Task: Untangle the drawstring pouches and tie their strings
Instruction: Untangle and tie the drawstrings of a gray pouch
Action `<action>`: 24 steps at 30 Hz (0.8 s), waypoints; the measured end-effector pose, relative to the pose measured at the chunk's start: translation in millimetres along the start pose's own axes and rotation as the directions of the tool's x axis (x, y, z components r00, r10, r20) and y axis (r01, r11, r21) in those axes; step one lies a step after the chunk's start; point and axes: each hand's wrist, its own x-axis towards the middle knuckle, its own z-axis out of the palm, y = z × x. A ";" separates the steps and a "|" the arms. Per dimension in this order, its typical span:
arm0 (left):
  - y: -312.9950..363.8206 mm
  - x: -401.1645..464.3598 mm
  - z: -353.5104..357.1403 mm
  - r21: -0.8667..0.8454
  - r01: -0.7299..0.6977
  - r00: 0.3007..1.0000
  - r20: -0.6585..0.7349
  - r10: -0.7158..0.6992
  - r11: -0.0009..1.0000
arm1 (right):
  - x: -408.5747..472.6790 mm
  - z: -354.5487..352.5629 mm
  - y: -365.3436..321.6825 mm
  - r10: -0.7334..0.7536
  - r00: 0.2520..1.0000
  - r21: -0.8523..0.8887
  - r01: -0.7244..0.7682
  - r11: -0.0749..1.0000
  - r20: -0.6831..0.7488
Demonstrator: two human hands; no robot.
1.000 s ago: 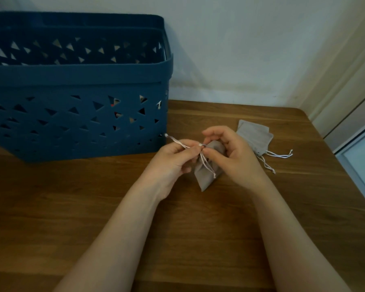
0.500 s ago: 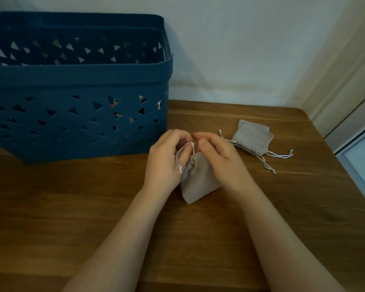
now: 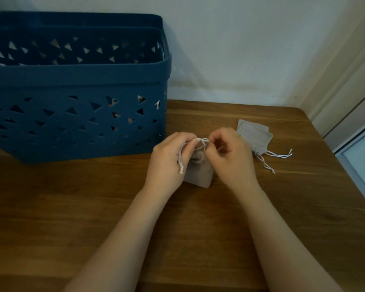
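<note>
- Your left hand [image 3: 167,163] sits just left of the grey pouch [image 3: 198,172], fingers curled inward, with the thumb and fingertips pinching the white drawstring [image 3: 201,141] where it runs above the pouch's gathered neck.
- One loose end of that drawstring hangs down across your left hand and finishes in a small knot near the heel of the palm.
- Your right hand [image 3: 230,159] is just right of the pouch, fingers curled too — its thumb and forefinger pinch the other side of the same string, so the cord spans the short gap between your two hands.
- The pouch stands upright between your hands with its bottom on the wooden table [image 3: 51,207]; its neck is puckered below the string, and its lower body shows below your fingers.
- Whether the string is already knotted between your fingertips cannot be told; the crossing is small and partly hidden.
- Two more grey pouches [image 3: 256,135] lie flat in a small overlapping stack beyond your right hand, partly behind its knuckles, with their white strings [image 3: 278,154] trailing to the right and toward you on the table.
- A dark blue plastic basket [image 3: 72,85] with triangular cut-outs stands at the table's far left — near your left hand, apart from it — against a pale wall [image 3: 240,49].
</note>
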 end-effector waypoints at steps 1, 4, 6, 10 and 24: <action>3.7 -0.1 1.1 -0.061 0.077 0.997 0.020 -0.076 0.995 | -0.2 0.8 1.0 -0.098 0.993 -0.115 0.090 0.989 -0.060; 13.4 -0.5 5.5 -0.248 0.280 0.960 0.087 -0.267 0.927 | -2.4 2.4 2.4 -0.332 0.925 -0.379 0.245 0.893 -0.185; 13.4 -1.2 5.9 -0.178 0.202 0.979 0.034 -0.199 0.963 | -3.1 2.3 0.5 -0.411 0.887 -0.416 0.298 0.859 -0.212; -2.0 -1.6 4.6 0.072 -0.024 1.000 0.001 0.024 0.997 | 0.6 -5.2 -5.4 -0.227 0.967 0.030 0.232 0.972 -0.114; -5.6 4.6 4.5 0.052 0.541 0.820 0.190 -0.540 0.840 | 6.6 -15.7 2.6 0.386 0.856 0.939 -0.311 -0.149 0.345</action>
